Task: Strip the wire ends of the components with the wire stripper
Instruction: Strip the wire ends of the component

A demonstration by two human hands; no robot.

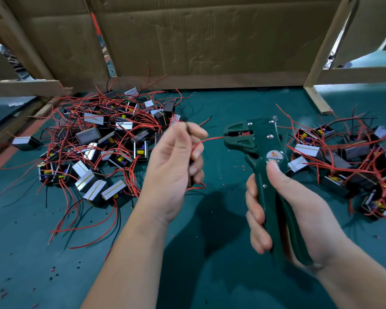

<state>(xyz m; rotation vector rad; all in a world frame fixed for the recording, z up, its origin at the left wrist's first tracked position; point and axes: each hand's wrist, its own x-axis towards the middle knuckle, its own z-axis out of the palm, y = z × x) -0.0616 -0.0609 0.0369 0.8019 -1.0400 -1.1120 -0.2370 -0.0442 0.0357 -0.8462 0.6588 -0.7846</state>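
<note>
Lying on the left part of the green mat point(210, 101), the left heap of components point(103, 148) consists of small dark blocks with silver faces, yellow-and-blue parts and tangled red and black leads. A cardboard wall point(198, 41) stands across the back.

Just right of that heap, the left hand point(174, 168) is raised above the mat. Its fingers are curled round a held component point(191, 175), a dark block mostly hidden in the palm. A thin dark lead shows at the top of the hand. From this hand a red wire point(212, 139) arcs rightward, and its tip reaches the mouth of the wire stripper point(254, 141). Whether the mouth clamps the tip cannot be told.

The wire stripper is dark green, with its head pointing left and its handles running down and to the right. Below its head, red insulation scraps point(240, 167) lie scattered on the mat.

The right hand point(299, 215) grips both handles. Its fingers wrap round the left handle, and its thumb presses on the round label below the pivot.

At the far right, the right heap of components point(348, 157) lies on the mat, well apart from the left heap. A wooden post point(323, 52) rises behind it.
</note>
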